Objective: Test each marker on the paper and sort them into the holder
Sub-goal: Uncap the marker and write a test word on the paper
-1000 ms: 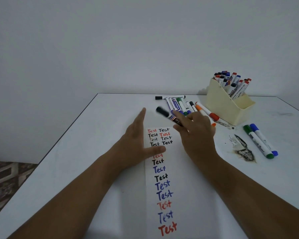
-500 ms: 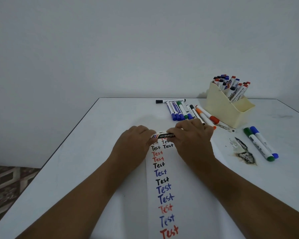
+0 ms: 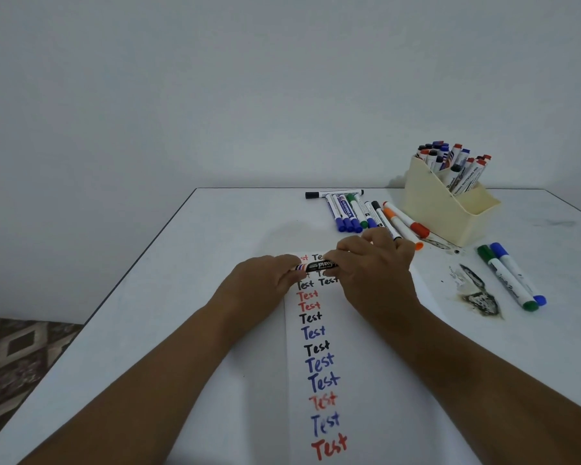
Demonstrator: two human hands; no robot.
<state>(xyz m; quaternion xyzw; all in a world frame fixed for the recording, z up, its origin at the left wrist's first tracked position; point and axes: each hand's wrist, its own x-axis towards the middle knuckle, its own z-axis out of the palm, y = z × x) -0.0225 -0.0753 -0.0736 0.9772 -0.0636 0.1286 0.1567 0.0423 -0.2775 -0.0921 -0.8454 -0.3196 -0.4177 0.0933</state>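
- The paper [image 3: 366, 380] on the bench [image 3: 215, 229] carries a column of "Test" words, nearest to farthest.
- Half a second ago both hands met on the black marker [image 3: 317, 265]; they have barely moved since. The left hand [image 3: 262, 280] and right hand [image 3: 373, 263] each keep their grip clamped on one end, level over the paper's far end, likely pulling the cap off for the next test.
- Beyond, untested markers [image 3: 353, 213] lie in a row.
- Farthest, the cream holder [image 3: 440, 209] stands packed with upright markers at its back, its front compartment apparently empty.
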